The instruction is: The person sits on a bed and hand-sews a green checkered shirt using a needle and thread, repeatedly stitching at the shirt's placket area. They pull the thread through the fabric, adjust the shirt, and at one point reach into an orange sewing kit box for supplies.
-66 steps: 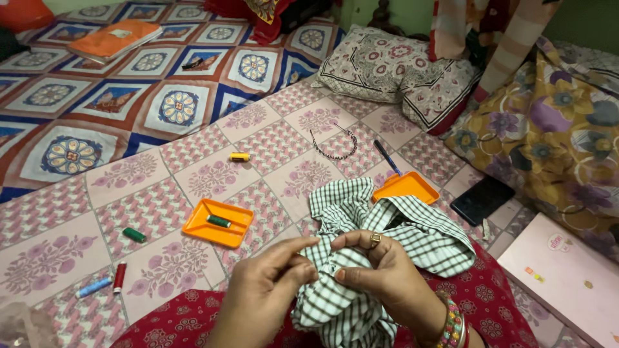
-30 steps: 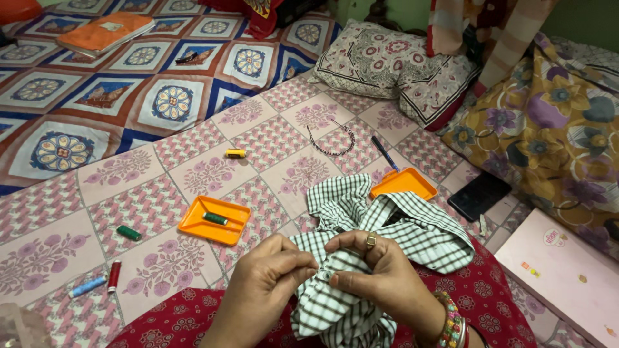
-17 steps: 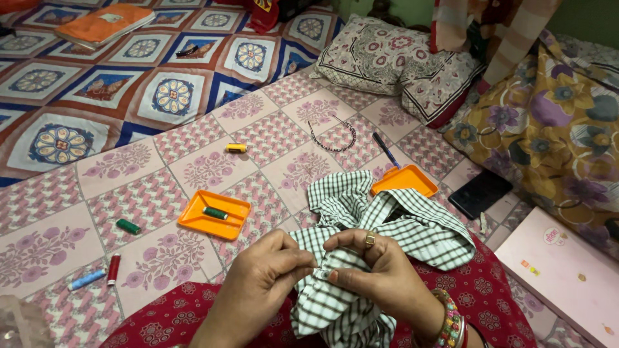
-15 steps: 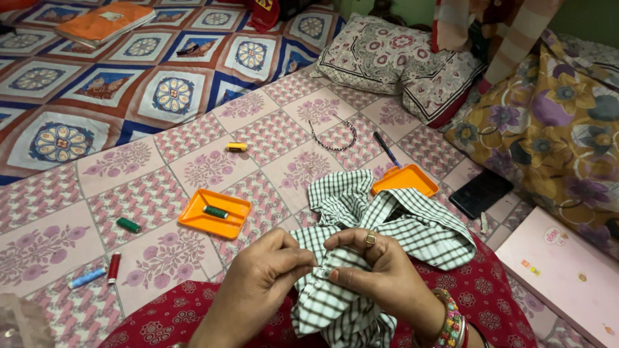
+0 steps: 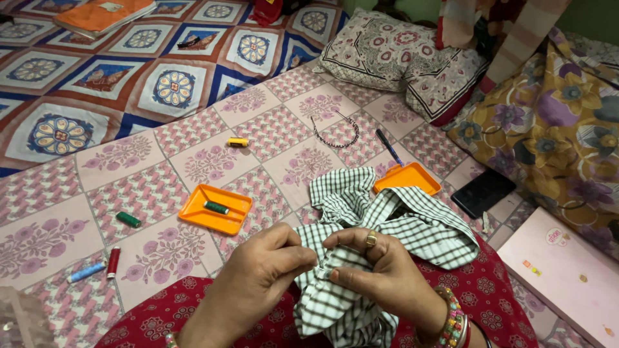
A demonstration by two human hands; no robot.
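A green-and-white checked cloth (image 5: 412,225) lies bunched over my lap, which is covered in red patterned fabric. My right hand (image 5: 380,274), with a ring and bangles, pinches a fold of the cloth near a small button. My left hand (image 5: 258,277) meets it at the same spot, fingertips pressed together on the fold as if holding something thin; whether it holds a needle I cannot tell. Both hands sit low in the middle of the view.
An orange tray (image 5: 216,209) holds a green thread spool. Loose spools lie about: green (image 5: 128,220), red (image 5: 113,262), blue (image 5: 86,272), yellow (image 5: 238,142). A second orange tray (image 5: 407,178), a pen (image 5: 389,147), a beaded hairband (image 5: 336,132), a dark phone (image 5: 483,192), pillows and a pink box (image 5: 567,277) surround me.
My left hand's fingers, spread apart earlier, have closed onto the cloth fold beside my right hand. The view has shifted slightly; the cloth stays in my lap.
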